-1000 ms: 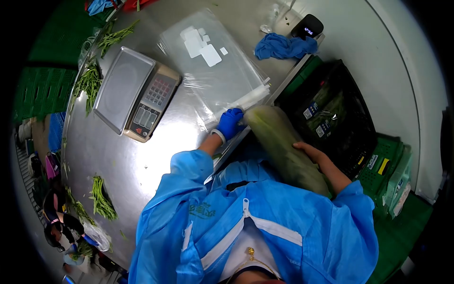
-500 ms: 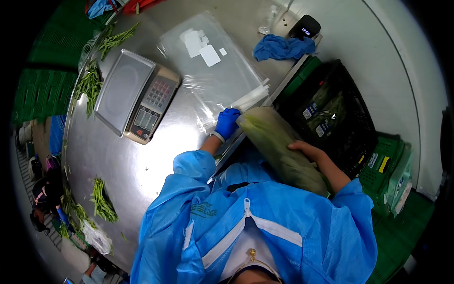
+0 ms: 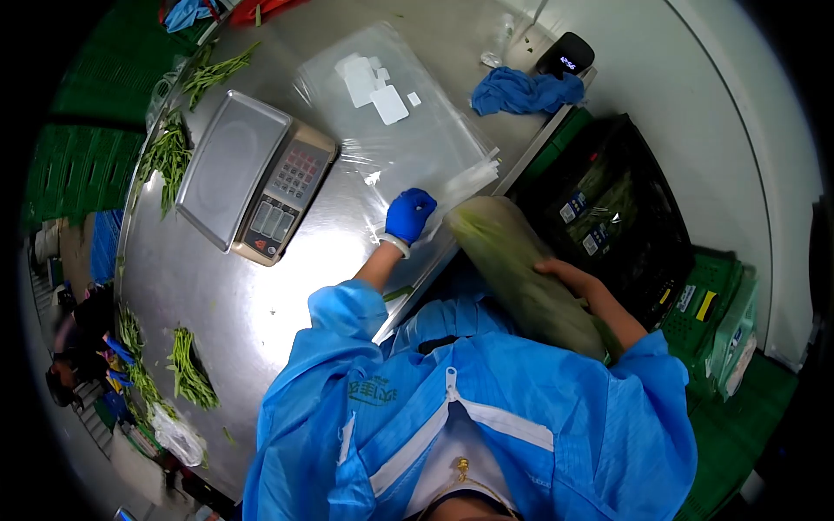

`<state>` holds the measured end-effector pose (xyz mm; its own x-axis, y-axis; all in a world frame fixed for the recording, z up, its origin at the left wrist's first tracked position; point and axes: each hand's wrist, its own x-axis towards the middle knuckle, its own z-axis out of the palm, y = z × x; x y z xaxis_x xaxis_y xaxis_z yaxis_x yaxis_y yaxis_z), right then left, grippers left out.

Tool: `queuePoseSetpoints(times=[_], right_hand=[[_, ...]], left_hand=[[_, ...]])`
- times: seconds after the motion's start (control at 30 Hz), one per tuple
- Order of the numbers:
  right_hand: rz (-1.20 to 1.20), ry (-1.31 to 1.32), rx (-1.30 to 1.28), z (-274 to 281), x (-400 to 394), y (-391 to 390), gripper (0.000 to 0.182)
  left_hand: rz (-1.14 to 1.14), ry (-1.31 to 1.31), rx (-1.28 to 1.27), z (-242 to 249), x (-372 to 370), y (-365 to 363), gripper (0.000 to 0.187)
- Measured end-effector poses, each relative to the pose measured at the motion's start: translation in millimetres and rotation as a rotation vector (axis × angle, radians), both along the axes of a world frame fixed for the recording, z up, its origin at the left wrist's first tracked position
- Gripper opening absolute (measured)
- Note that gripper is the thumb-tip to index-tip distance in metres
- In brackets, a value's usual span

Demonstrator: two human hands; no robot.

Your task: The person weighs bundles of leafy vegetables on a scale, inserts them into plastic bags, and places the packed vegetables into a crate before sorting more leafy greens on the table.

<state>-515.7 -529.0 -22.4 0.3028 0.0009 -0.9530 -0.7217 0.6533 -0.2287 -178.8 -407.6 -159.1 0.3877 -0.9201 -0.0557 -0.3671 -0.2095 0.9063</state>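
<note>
My left hand (image 3: 410, 215), in a blue glove, is curled closed over the steel table's near edge, beside the lower end of a stack of clear plastic bags (image 3: 408, 143). Whatever its fingers hold, if anything, does not show. My bare right hand (image 3: 566, 274) grips the side of a long clear bag of leafy green vegetables (image 3: 512, 265). That bag lies tilted against my body, with its upper end near the table edge and a gap between it and my left hand. Several white labels (image 3: 390, 104) lie on the stacked bags.
A digital scale (image 3: 261, 182) stands on the table (image 3: 182, 286). Loose green stems (image 3: 191, 369) lie along its far side. To the right, a black crate (image 3: 608, 217) holds packed bags, with green crates (image 3: 704, 300) beside it. A blue cloth (image 3: 526, 90) and small clock (image 3: 565, 55) sit at the back.
My left hand has moved slightly left, away from the vegetable bag's upper end and the stack's corner. My right hand keeps its grip. A person in the left background has shifted.
</note>
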Motion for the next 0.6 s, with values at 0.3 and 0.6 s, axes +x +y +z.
queuePoseSetpoints(times=[0.3,0.6], right_hand=[[0.071,-0.017,-0.019,25.3,31.9,2.3,0.064],[-0.039,-0.326,-0.059,-25.5,92.3,-0.9,0.048]], left_hand=[[0.156,0.623,-0.110,34.4,-3.5,1.9,0.012],[-0.001,-0.021,-0.344,105.8,-45.1,-17.5,0.010]])
